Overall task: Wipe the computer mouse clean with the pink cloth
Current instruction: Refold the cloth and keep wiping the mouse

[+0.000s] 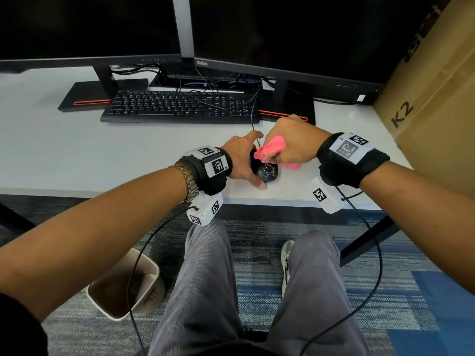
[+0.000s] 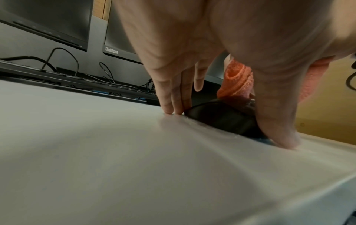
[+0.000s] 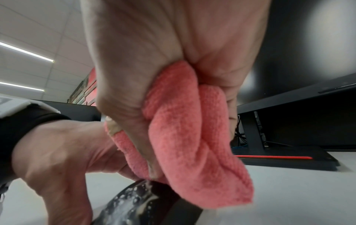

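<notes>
A black computer mouse [image 1: 267, 172] lies near the front edge of the white desk [image 1: 102, 155], its glossy back speckled with wet droplets [image 3: 134, 201]. My left hand [image 1: 243, 161] pinches it, fingers [image 2: 173, 100] along its far side and thumb [image 2: 277, 121] on its near side. My right hand [image 1: 293, 143] grips the bunched pink cloth [image 1: 270, 150] and presses it down on the front top of the mouse. Folds of the cloth [image 3: 183, 137] hang out below the fist [image 3: 154, 60], and one end trails onto the desk on the right.
A black keyboard [image 1: 177, 106] and two dark monitors [image 1: 282, 29] on stands sit behind the mouse, whose cable [image 1: 253, 116] runs back over the keyboard. A large cardboard box [image 1: 437, 98] stands at the right. A waste bin [image 1: 123, 286] is under the desk.
</notes>
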Motion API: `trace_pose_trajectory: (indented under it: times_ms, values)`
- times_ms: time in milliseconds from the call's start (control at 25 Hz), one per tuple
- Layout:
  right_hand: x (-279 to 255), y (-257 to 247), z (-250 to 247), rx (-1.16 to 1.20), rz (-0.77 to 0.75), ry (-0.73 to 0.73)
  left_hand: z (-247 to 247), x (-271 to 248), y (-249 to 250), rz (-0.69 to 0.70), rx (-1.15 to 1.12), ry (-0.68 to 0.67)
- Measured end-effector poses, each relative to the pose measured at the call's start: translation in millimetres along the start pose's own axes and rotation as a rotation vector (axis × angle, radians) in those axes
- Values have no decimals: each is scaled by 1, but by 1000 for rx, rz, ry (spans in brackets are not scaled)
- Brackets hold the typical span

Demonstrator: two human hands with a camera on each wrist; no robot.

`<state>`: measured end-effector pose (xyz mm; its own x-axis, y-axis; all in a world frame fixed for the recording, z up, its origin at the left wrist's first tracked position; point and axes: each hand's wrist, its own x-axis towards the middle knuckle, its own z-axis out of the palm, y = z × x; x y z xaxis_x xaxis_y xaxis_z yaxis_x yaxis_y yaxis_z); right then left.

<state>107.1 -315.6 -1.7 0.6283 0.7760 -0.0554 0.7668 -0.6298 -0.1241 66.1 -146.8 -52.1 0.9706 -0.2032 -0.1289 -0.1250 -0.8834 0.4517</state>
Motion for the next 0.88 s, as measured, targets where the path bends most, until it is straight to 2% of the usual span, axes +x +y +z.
trace_pose_trajectory:
  times_ms: [320, 600, 760, 880]
  values:
    - [-6, -7, -4, 45, 2, -59, -2, -1, 3, -2, 0, 3]
    - [-7, 23, -14, 125, 143, -4, 0, -1, 2, 4, 2, 13]
    - [-6, 15, -4, 119, 88, -44, 0, -1, 2, 2, 0, 9]
    - [-4, 13, 3, 128, 62, -20, 0, 0, 2, -14, 0, 5]
